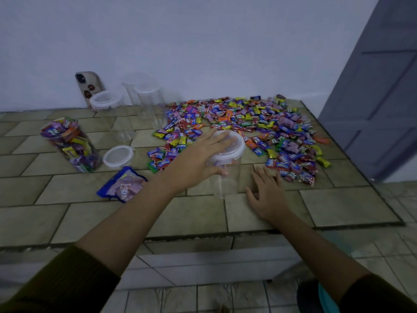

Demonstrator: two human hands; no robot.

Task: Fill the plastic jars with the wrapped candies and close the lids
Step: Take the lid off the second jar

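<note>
An empty clear plastic jar (225, 184) stands at the middle of the tiled table, with a white-rimmed lid (237, 147) on top. My left hand (198, 154) lies over that lid, fingers across the top and thumb round the side below the rim. My right hand (266, 195) rests flat on the table just right of the jar, holding nothing. A wide heap of wrapped candies (259, 123) covers the table behind and to the right. At the left, a jar full of candies (72, 143) stands without a lid, and a loose lid (118, 155) lies beside it.
Two lidded empty jars (106, 101) (150, 102) and a third behind them stand at the back left by the wall. A phone (86, 85) leans on the wall. A blue candy bag (123, 184) lies near the front left. A grey door (372, 98) is at the right.
</note>
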